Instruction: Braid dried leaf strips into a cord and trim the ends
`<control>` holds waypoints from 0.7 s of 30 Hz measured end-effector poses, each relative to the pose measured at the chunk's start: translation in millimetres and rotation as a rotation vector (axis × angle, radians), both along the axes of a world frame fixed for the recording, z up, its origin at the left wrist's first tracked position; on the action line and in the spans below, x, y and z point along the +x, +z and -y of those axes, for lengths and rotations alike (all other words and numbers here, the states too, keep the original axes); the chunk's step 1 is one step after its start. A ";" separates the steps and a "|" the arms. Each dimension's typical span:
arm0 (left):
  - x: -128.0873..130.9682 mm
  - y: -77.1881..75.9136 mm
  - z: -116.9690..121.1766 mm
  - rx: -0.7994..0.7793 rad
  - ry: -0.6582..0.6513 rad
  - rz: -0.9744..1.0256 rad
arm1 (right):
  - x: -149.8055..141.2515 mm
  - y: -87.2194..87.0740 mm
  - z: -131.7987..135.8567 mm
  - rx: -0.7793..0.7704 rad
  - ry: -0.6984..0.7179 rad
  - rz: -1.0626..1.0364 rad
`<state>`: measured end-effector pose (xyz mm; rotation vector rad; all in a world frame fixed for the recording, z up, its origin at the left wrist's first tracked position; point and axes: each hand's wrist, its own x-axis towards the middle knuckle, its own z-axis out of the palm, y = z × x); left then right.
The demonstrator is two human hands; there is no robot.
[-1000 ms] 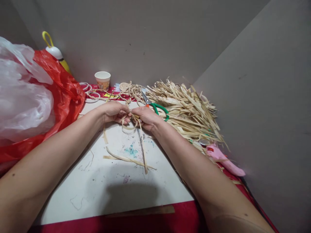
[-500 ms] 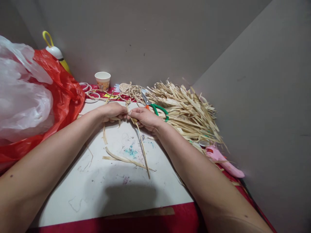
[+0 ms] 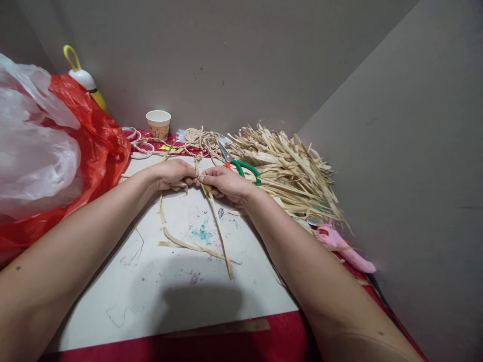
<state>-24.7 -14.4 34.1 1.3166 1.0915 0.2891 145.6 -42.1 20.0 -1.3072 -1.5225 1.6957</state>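
My left hand (image 3: 176, 174) and my right hand (image 3: 225, 184) meet above the white board (image 3: 124, 281), fingertips nearly touching. Both are closed in a pinch on a braid of dried straw strips (image 3: 197, 162), which runs away from me between them. From under my right hand a long loose straw strip (image 3: 220, 229) hangs toward me over the board. A short strip end (image 3: 180, 186) shows below my left fingers. Where the strips cross is hidden by the fingers. Two cut strips (image 3: 188, 245) lie on the board nearer to me.
Green-handled scissors (image 3: 245, 170) lie beyond my right hand, beside a big pile of straw strips (image 3: 294, 166). A coiled braid (image 3: 204, 138) and a paper cup (image 3: 158, 124) stand at the back. Plastic bags (image 3: 101, 141) fill the left; a pink glue gun (image 3: 347, 249) lies right.
My hands have drawn closer together on the braid. A loop of strip that hung between them is gone from sight, and the long hanging strip has swung slightly right.
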 end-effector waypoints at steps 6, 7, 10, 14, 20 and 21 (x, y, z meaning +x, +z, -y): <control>-0.4 -2.5 0.3 -0.008 0.038 0.040 | 5.1 4.2 5.0 0.023 0.052 0.055; -0.2 -2.1 0.9 -0.002 0.042 0.038 | 5.9 6.4 6.5 0.026 0.055 0.083; 0.7 -0.1 2.9 0.018 0.063 0.028 | 10.6 12.6 8.6 0.033 0.086 0.204; 1.2 1.0 4.4 0.008 0.082 0.042 | 23.2 17.4 4.5 0.058 0.205 0.390; -0.1 -1.3 2.8 -0.004 0.070 0.048 | 46.0 40.4 6.7 0.072 0.263 0.426; -0.3 -1.6 2.4 -0.005 0.067 0.048 | 50.4 47.3 9.5 0.072 0.265 0.397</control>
